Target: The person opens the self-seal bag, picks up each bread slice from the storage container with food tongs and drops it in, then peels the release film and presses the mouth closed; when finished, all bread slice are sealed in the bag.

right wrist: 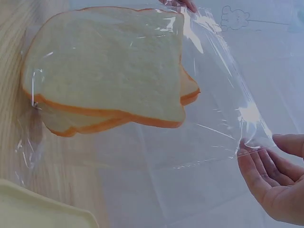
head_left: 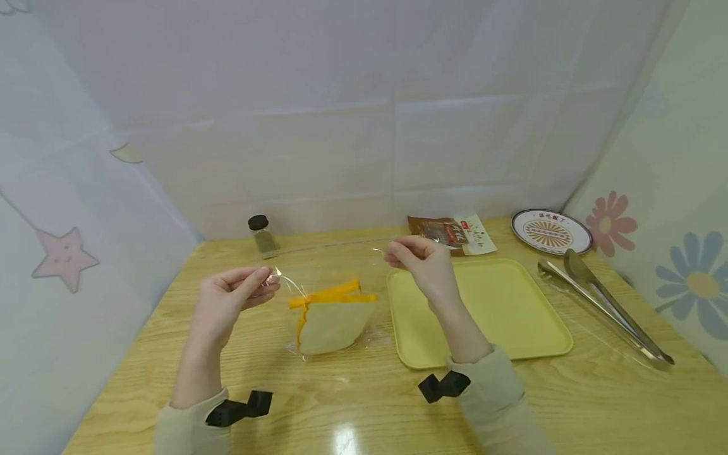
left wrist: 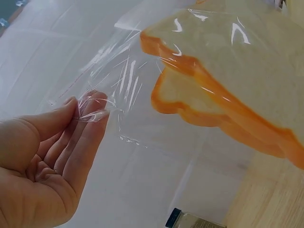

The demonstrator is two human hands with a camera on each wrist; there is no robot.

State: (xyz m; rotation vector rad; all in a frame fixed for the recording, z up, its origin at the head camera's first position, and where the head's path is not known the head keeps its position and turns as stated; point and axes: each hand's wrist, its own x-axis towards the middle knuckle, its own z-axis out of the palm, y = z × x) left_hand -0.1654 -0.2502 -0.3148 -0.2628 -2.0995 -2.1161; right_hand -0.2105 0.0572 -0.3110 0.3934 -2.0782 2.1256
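Note:
A clear plastic bag (right wrist: 209, 137) is stretched between both hands over the table. Inside it lie two slices of bread (head_left: 335, 325) with orange-brown crusts, one overlapping the other, at the bag's lower end. My left hand (head_left: 236, 297) pinches the bag's left upper corner between thumb and fingers; the left wrist view shows the crumpled film at the fingertips of that hand (left wrist: 61, 152). At the opposite upper corner, my right hand (head_left: 423, 262) pinches the film. In the right wrist view the bread slices (right wrist: 109, 66) sit away from the right hand (right wrist: 278, 178).
A yellow tray (head_left: 483, 316) lies right of the bag, partly under my right forearm. Behind it are a brown-and-white food packet (head_left: 455, 235) and a patterned plate (head_left: 552, 232). Metal tongs (head_left: 605, 306) rest at the far right. A black-capped jar (head_left: 263, 235) stands at the back left.

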